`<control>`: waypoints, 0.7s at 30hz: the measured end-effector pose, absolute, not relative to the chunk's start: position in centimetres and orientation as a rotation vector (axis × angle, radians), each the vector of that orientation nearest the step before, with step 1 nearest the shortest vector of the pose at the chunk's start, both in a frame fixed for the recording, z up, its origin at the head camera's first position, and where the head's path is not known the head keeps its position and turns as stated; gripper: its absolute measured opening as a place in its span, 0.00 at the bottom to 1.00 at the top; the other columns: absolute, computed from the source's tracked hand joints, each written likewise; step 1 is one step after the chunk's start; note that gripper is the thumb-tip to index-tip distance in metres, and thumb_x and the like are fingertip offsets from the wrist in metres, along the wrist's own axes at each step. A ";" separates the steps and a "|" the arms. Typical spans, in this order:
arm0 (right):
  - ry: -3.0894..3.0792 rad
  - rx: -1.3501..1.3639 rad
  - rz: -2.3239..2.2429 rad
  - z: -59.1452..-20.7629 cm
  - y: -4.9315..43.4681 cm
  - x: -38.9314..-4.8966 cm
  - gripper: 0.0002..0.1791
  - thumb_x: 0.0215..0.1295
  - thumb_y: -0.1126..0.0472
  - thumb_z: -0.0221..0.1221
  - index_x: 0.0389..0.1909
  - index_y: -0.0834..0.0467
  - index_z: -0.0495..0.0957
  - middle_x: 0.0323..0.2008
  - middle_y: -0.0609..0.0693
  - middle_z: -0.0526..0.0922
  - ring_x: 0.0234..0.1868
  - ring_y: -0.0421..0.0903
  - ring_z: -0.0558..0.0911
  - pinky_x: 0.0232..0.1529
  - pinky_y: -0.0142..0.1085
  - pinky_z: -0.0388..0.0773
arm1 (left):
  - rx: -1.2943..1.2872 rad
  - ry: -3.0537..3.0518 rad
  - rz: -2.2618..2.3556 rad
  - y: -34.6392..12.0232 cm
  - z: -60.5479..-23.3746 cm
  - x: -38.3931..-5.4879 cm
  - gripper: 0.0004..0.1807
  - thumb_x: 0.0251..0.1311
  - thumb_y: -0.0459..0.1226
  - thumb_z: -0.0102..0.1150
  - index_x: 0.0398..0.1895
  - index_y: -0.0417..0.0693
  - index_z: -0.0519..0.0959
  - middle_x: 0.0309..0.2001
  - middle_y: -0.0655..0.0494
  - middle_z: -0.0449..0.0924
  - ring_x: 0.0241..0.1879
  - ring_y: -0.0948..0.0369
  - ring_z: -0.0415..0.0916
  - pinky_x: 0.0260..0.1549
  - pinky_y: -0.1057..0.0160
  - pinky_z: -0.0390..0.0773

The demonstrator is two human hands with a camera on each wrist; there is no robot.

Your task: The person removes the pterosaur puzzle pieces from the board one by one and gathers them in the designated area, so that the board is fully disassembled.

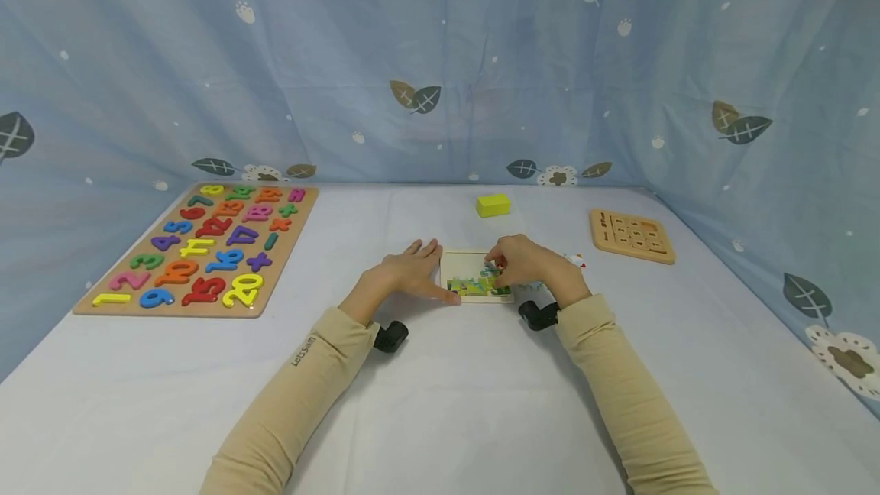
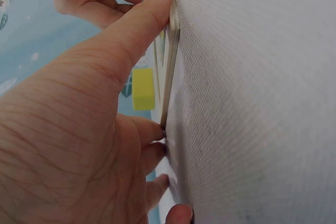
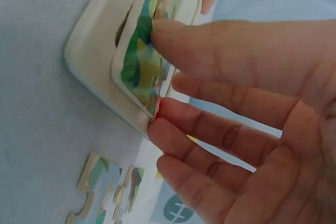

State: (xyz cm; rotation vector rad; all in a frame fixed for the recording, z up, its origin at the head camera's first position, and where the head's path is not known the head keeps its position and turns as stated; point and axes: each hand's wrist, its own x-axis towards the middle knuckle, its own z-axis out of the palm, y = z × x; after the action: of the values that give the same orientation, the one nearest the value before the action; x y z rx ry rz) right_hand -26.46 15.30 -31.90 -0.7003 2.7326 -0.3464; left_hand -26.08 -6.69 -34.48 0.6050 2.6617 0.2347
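A shallow light-wood jigsaw tray [image 1: 462, 260] lies between the hands, with green picture pieces [image 1: 469, 286] fitted along its near side. My left hand [image 1: 412, 273] spans the tray's left edge. Its thumb presses the near-left corner, while the forefinger touches the far end and the other fingers spread on the cloth. At the tray's right side, my right hand [image 1: 528, 260] pinches a green jigsaw piece [image 3: 137, 59]. That piece sits tilted in the tray's corner, one edge raised, with the thumb on its printed face and fingertips at its edge.
Loose jigsaw pieces [image 3: 100, 179] lie right of the tray, partly hidden by the right hand. A yellow block [image 1: 493, 206] stands behind it. A colourful number board [image 1: 168, 309] lies at left, a small wooden number board [image 1: 635, 253] at right. A blue curtain hangs behind.
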 end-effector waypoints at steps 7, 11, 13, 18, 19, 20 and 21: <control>2.743 -0.689 -0.328 -31.8 15.3 -26.4 0.25 0.57 0.61 0.66 0.56 0.64 0.78 0.39 0.57 0.78 0.37 0.47 0.74 0.39 0.38 0.74 | 0.605 2.659 0.232 -6.7 -34.3 -26.0 0.61 0.53 0.69 0.53 0.78 0.48 0.36 0.78 0.55 0.30 0.77 0.50 0.28 0.69 0.38 0.50; 2.766 -0.704 -0.342 -31.8 15.2 -26.4 0.20 0.55 0.61 0.67 0.49 0.63 0.80 0.38 0.56 0.77 0.37 0.48 0.74 0.39 0.39 0.74 | 0.602 2.659 0.231 -6.7 -34.3 -26.0 0.61 0.53 0.69 0.53 0.78 0.48 0.36 0.78 0.55 0.30 0.77 0.50 0.28 0.70 0.39 0.49; 2.776 -0.707 -0.351 -31.8 15.2 -26.4 0.18 0.55 0.62 0.68 0.47 0.62 0.81 0.36 0.55 0.77 0.36 0.47 0.73 0.37 0.38 0.73 | 0.601 2.658 0.232 -6.7 -34.3 -26.0 0.60 0.53 0.69 0.53 0.78 0.48 0.36 0.78 0.55 0.30 0.77 0.50 0.28 0.70 0.39 0.49; 2.795 -0.743 -0.345 -31.7 15.2 -26.4 0.15 0.55 0.62 0.67 0.44 0.62 0.82 0.32 0.53 0.76 0.32 0.45 0.71 0.34 0.35 0.70 | 0.603 2.657 0.235 -6.7 -34.4 -26.1 0.61 0.53 0.69 0.53 0.78 0.49 0.36 0.78 0.55 0.30 0.77 0.50 0.28 0.70 0.40 0.48; 2.797 -0.748 -0.346 -31.7 15.2 -26.3 0.16 0.55 0.62 0.67 0.44 0.62 0.82 0.31 0.53 0.76 0.32 0.45 0.71 0.33 0.35 0.69 | 0.604 2.657 0.237 -6.7 -34.4 -26.1 0.61 0.53 0.69 0.53 0.78 0.48 0.36 0.78 0.55 0.30 0.77 0.50 0.28 0.70 0.40 0.48; 2.797 -0.758 -0.348 -31.7 15.3 -26.3 0.16 0.56 0.62 0.66 0.45 0.63 0.82 0.29 0.52 0.76 0.30 0.44 0.70 0.32 0.34 0.69 | 0.606 2.656 0.237 -6.7 -34.4 -26.1 0.61 0.53 0.69 0.53 0.78 0.48 0.36 0.78 0.55 0.30 0.77 0.50 0.27 0.70 0.40 0.48; 2.796 -0.761 -0.353 -31.7 15.3 -26.3 0.16 0.57 0.62 0.66 0.46 0.63 0.82 0.29 0.52 0.75 0.30 0.44 0.70 0.31 0.34 0.68 | 0.609 2.656 0.238 -6.7 -34.4 -26.1 0.61 0.53 0.69 0.53 0.78 0.48 0.36 0.78 0.55 0.30 0.77 0.50 0.28 0.70 0.40 0.49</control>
State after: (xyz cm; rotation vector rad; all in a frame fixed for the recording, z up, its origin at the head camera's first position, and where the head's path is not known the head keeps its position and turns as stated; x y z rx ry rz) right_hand -26.29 15.33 -31.67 -0.7615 2.7963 -0.3526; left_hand -26.15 -6.65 -34.43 0.6089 2.6561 0.2384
